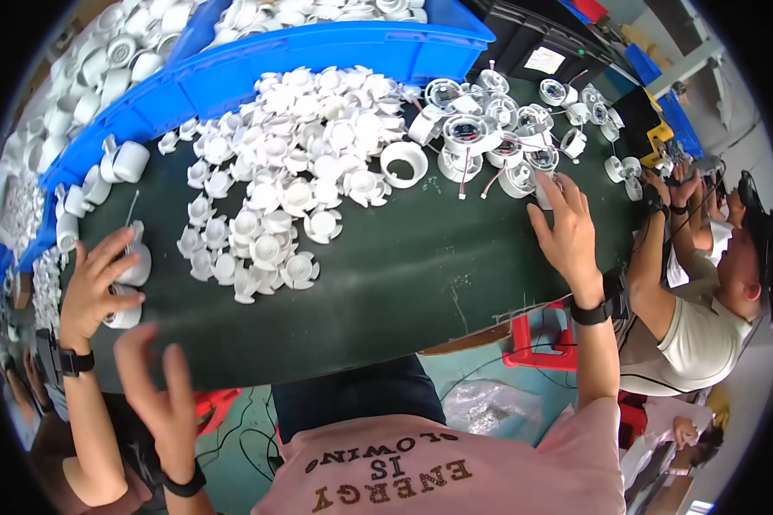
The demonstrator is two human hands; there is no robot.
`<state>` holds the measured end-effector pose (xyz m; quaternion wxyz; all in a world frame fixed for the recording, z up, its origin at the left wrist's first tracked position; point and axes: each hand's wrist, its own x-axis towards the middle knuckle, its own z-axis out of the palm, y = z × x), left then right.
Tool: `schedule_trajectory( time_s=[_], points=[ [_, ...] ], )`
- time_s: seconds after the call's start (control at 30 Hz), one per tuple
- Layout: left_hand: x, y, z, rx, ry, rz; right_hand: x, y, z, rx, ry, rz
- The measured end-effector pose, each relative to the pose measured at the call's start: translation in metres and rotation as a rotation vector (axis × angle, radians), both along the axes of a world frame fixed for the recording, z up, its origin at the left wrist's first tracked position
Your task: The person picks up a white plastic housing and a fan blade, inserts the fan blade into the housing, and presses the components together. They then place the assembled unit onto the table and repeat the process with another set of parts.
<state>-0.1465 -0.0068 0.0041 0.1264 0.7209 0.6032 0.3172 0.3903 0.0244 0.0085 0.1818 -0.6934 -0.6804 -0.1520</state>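
Observation:
My left hand (161, 403) is low at the left, just off the table's near edge. It is smeared by motion, but its fingers are apart and I see nothing in them. My right hand (565, 230) reaches over the table's right side with fingers stretched and parted. Its fingertips are at a white round housing (541, 199), partly hidden under them. Beyond it sits a cluster of white motor housings (465, 130) with round dark insides and thin wires. Left of these a white ring (404, 165) lies beside a heap of white fan wheels (296, 146).
Blue bins (318, 53) with white parts line the far side. At the left a co-worker's hand (94, 292) touches white cup-shaped parts (134, 264). Another co-worker (704, 309) works at the right. A red stool (541, 343) and a plastic bag (494, 408) are below the green table (378, 292).

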Motion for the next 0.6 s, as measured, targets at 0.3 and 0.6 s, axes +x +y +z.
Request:
schedule_trajectory(
  time_s=[0.3, 0.6],
  points=[
    [0.196, 0.115, -0.008, 0.371, 0.091, -0.661, 0.018, 0.007, 0.002, -0.132, 0.048, 0.082],
    [0.223, 0.132, -0.008, 0.493, 0.126, -0.687, -0.037, -0.044, 0.017, -0.147, 0.939, 0.177]
  ],
)
